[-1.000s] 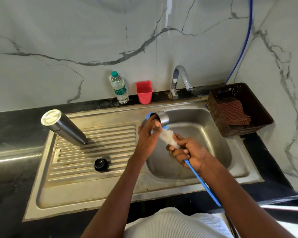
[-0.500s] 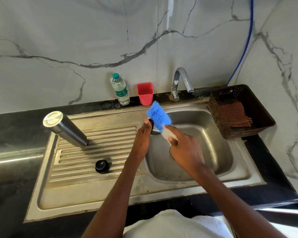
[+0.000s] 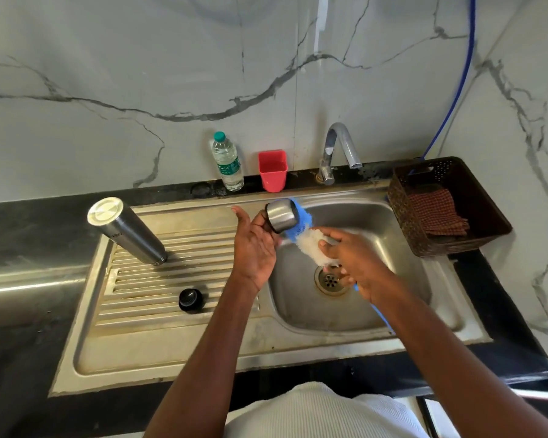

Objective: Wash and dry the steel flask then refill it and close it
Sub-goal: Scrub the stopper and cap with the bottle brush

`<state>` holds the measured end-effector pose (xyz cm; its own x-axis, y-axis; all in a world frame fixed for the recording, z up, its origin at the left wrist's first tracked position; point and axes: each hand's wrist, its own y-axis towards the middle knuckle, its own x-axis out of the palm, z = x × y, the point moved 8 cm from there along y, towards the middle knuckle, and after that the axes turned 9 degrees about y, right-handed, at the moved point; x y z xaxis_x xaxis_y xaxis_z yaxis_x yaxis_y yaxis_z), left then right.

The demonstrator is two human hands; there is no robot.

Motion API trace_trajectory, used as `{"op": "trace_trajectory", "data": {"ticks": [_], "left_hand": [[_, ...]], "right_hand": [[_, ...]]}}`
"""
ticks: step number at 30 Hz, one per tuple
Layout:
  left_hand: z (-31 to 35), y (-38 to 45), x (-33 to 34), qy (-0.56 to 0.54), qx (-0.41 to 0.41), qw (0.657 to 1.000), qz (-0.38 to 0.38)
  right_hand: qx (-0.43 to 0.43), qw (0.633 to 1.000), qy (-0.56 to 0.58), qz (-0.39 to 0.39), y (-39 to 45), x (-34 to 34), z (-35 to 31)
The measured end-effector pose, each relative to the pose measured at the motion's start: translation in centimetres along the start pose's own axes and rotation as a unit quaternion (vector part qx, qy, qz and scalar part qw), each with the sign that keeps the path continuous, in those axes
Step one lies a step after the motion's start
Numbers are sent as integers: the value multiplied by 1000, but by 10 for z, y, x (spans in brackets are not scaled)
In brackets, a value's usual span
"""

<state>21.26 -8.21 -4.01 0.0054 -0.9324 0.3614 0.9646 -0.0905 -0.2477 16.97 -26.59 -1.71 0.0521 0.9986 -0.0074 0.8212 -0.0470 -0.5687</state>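
Here, steel flask inverted on drainboard, base up, leaning left.

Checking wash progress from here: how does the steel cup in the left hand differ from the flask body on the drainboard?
The steel cup is short, held tilted over the sink basin by the left hand, with the brush in it. The flask body is tall, stands inverted on the drainboard, untouched. Both are brushed steel.
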Motion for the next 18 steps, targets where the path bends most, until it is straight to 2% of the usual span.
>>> {"op": "trace_trajectory", "data": {"ticks": [2,4,7,9,11,14,16,17,18], "left_hand": [[7,-2,1,62,24,998,22],[8,-4,2,197,62,978,38],[9,-4,6,377,131,915,54],[13,-4,7,425,136,892,73],[14,-1,12,415,121,900,58],[7,0,20,345,108,932,-13],[6,-7,26,310,87,946,-39],[7,-10,28,270,81,958,-46],[8,-11,27,207,79,974,-46]], "right_hand": [[64,991,105,-48,-6,9,20],[67,988,129,-49,-14,17,31],[-2,996,76,41,-32,15,33],[-87,991,-8,98,-46,8,18],[-172,967,-146,121,-58,6,-3],[-240,916,-299,115,-72,19,-31],[-260,897,-331,132,-63,16,-44],[-256,900,-327,134,-53,12,-49],[-231,918,-298,126,-38,8,-50]]}}
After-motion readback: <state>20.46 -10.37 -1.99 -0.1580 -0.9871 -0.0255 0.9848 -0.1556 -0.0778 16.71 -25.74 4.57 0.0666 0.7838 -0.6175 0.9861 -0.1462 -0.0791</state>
